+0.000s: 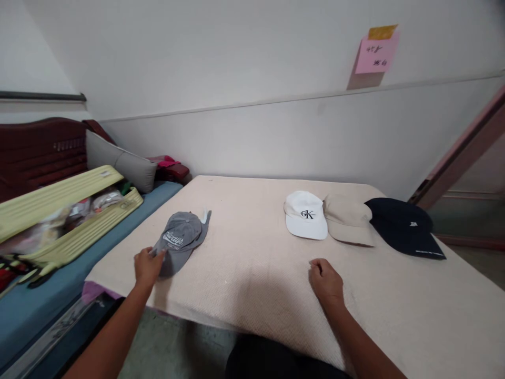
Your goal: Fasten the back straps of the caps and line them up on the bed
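My left hand (147, 266) is closed on the left edge of a grey baseball cap (184, 225) with white lettering on its front. Part of the cap's strap sticks out on its right side, with a small white piece (204, 216) near it. On the table, my right hand (325, 280) is curled into a loose fist, with no object showing in it. Beyond this hand a white cap (304, 215) with dark letters, a beige cap (347, 218) and a navy cap (406, 225) lie side by side, brims toward me.
A cream cloth covers the table (244, 237), which meets a white wall at the back. On the left, a blue surface bears a yellow-green open case (74, 242) and a grey pillow (122, 160). A pink note (376, 55) is taped to the wall.
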`<state>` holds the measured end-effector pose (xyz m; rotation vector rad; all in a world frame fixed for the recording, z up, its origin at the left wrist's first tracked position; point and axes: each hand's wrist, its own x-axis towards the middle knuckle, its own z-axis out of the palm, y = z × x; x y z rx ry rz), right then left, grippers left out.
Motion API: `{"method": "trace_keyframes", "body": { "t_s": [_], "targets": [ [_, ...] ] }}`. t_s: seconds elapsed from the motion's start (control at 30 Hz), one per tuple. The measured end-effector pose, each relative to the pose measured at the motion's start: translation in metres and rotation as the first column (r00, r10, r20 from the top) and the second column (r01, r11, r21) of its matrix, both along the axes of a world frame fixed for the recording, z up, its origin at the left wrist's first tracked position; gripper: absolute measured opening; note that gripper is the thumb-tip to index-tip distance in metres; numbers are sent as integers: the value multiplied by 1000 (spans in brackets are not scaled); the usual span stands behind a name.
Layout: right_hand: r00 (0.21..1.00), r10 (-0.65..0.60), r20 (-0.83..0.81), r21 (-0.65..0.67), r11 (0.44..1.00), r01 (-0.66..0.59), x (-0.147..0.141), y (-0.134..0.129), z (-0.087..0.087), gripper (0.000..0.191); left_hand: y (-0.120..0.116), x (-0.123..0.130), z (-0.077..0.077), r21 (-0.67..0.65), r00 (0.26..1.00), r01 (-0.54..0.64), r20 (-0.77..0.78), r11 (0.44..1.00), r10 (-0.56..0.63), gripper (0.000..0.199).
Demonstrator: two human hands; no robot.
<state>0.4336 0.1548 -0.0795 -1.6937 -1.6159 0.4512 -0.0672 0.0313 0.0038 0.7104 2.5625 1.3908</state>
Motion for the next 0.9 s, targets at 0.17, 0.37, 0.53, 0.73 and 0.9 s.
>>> {"method": "trace_keyframes", "body": {
  "t_s": [0.17,0.37,0.53,0.73,0.9],
  "targets": [
    [1000,5,4,-21,1000,-5,-1,-2,4,19,-21,-33,0,-279,994,66,-67,958,-88,58],
    [1000,9,18,-10,1000,-9,-1,-2,4,18,-18,-46,-11,-457,984,33,-142,889,-110,65],
    [1000,15,23,-11,1000,-15,-1,-2,3,17,-4,-37,-3,-540,951,75,-214,838,-223,54],
    [1000,8,18,12,1000,-8,0,0,1,16,35,-15,5,-551,942,53,-249,833,-225,79],
    [1000,10,12,22,1000,-11,0,1,0,16,44,-15,8,-558,948,64,-224,828,-224,52]
  ]
}}
